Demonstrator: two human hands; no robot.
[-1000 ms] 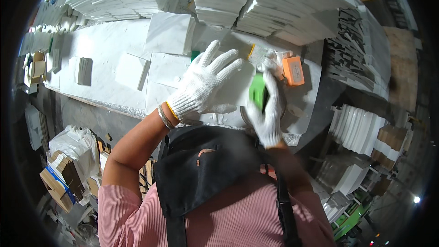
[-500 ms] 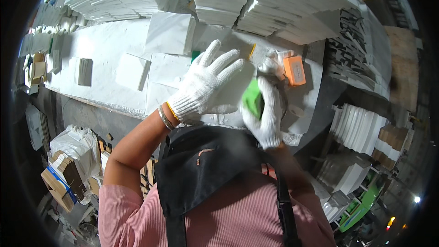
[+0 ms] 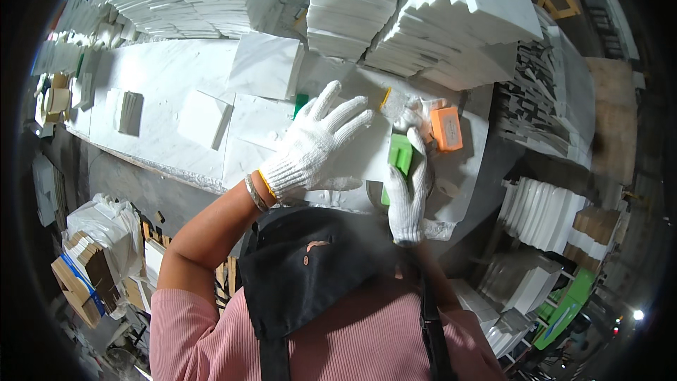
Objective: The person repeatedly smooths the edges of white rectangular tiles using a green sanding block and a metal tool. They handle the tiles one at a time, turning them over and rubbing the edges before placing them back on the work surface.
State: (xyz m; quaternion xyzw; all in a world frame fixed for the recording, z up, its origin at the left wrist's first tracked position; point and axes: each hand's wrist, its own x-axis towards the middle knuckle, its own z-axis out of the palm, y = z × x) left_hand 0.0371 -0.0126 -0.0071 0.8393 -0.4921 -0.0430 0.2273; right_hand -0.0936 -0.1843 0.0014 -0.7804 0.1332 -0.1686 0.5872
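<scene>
left hand (image 3: 317, 134), fingers spread, rests flat on a tile (image 3: 363, 155); right hand (image 3: 406, 204), fingers wrapped round a green block (image 3: 400, 154), is at its right edge, work seemingly midway.

Orange block (image 3: 446, 129): obstacle beside right hand (image 3: 407, 204)

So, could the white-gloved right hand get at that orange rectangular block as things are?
Probably not straight away: the right hand is holding a bright green block-shaped piece, which it would likely need to release first. Otherwise, the orange block sits close by, its top uncovered.
</scene>
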